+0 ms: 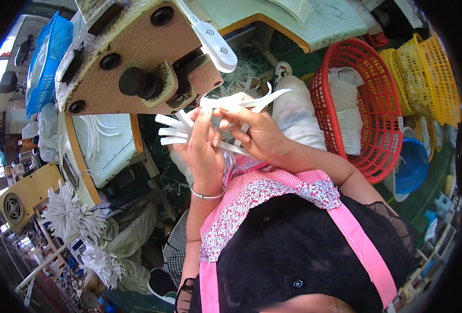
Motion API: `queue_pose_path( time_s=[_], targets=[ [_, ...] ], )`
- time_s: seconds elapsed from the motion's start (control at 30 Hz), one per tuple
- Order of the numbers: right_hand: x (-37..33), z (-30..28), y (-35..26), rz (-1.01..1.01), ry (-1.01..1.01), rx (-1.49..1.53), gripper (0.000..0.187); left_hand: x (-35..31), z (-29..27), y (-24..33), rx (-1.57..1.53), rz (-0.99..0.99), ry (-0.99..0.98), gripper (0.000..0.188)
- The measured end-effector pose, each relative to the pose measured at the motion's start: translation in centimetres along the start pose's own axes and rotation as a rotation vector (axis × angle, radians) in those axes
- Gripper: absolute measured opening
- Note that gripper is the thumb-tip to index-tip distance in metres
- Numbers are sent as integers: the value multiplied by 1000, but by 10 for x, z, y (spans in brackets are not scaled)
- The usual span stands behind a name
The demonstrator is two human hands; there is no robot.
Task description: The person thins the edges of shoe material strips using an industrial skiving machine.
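Just below the machine head, my two hands meet around several flat white strips. My left hand is closed on the strips, and their ends fan out to its left. Thumb and fingers of my right hand pinch strips close to the left fingertips. A pair of narrow ends curls out past the right hand, up and to the right. Where the strips meet between the fingers is partly hidden. The speckled brown sewing-type machine hangs over the work, with a white lamp beside it.
A red basket holding stacked white pieces stands to the right, near yellow baskets and a blue basin. At left, a table carries loose strips; bundles of white strips hang below. White scraps litter the floor.
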State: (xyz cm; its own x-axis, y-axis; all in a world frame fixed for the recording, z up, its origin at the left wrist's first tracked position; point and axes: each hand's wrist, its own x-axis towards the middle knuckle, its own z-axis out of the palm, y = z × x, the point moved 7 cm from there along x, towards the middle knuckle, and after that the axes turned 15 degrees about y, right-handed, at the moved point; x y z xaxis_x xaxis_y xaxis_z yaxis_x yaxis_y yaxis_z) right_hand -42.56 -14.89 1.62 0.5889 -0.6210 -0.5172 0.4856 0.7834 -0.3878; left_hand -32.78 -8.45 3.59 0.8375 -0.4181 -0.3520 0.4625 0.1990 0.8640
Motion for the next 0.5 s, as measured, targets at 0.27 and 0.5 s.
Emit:
queue_pose_path(
  time_s=[0.27, 0.5],
  targets=[
    [2, -3, 4, -45, -23, -19, 9, 3, -4, 2, -62, 14, -1, 16],
    [4, -3, 1, -63, -44, -34, 10, 4, -2, 2, -77, 11, -43, 14]
  ],
)
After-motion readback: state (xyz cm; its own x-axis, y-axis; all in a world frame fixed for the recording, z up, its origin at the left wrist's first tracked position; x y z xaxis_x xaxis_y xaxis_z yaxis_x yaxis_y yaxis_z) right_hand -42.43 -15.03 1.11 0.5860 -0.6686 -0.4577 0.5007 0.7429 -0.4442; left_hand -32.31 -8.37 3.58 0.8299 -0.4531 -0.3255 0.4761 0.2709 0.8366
